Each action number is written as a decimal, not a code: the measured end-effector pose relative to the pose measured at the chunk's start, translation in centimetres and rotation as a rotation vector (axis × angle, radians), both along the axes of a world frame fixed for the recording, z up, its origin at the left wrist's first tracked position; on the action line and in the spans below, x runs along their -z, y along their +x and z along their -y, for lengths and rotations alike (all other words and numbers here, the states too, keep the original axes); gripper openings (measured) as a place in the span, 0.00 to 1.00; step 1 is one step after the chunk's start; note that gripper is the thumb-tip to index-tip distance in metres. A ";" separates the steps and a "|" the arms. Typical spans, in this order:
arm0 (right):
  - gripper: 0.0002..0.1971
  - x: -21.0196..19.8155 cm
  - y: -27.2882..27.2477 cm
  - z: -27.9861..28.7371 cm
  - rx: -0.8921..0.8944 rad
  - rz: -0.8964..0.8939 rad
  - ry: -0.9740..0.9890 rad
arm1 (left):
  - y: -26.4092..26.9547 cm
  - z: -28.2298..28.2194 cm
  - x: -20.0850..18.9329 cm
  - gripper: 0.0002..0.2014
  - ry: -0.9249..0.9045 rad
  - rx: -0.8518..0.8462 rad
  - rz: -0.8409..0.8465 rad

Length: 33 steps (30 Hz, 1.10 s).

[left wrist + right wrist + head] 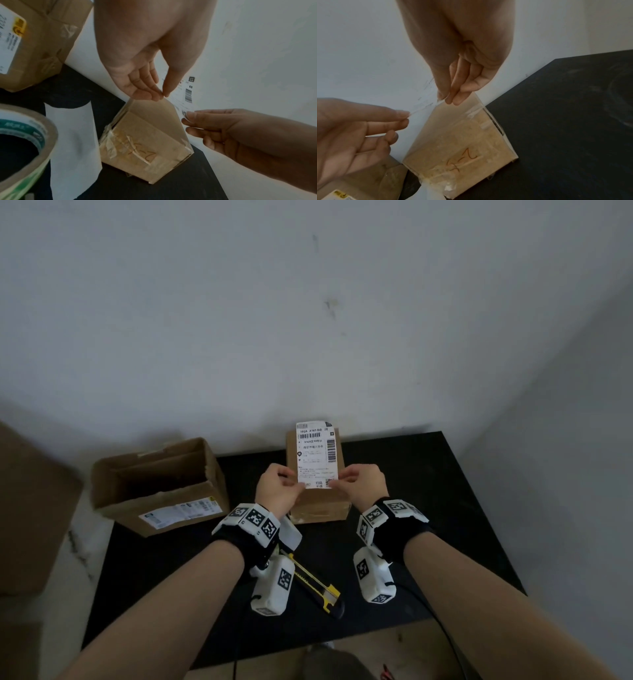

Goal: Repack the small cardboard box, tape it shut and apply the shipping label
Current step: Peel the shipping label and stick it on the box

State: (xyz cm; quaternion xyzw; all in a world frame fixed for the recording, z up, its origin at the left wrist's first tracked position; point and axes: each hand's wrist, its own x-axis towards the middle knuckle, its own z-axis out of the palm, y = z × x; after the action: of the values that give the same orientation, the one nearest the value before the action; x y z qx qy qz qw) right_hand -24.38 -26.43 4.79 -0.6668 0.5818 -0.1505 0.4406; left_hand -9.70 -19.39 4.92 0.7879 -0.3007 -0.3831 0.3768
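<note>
Left grip (pixel 279 487) and right grip (pixel 363 482) each pinching bottom corner of label (pixel 315 455), held above box (pixel 320 508) on bench (pixel 428 508). Box already taped shut. Left: lowering, pressing label on. Tape roll (pixel 22 142) nearby.

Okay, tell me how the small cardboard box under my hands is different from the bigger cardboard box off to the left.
The small cardboard box is closed and taped over; the bigger cardboard box stands open at the top. The small one has orange handwriting on its side, the bigger one a printed white label there. The small one lies under the shipping label that the left hand and right hand pinch; nothing touches the bigger one. Both are brown cardboard.
</note>
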 end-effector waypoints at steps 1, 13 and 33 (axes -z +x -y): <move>0.08 0.2 0.1 0.1 0.008 0.002 0.004 | -0.1 0.1 0.2 0.14 0.006 -0.012 0.013; 0.14 1.7 1.0 1.0 0.052 -0.115 0.013 | -0.5 0.9 2.1 0.19 0.077 -0.063 0.083; 0.13 1.3 1.0 0.4 -0.010 -0.268 -0.053 | -0.2 0.7 2.0 0.20 0.178 0.022 0.237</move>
State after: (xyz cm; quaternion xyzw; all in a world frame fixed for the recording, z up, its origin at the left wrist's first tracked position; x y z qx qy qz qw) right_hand -23.42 -26.88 3.50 -0.6952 0.6280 -0.0733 0.3420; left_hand -9.87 -20.12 2.88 0.8548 -0.3163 -0.3165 0.2629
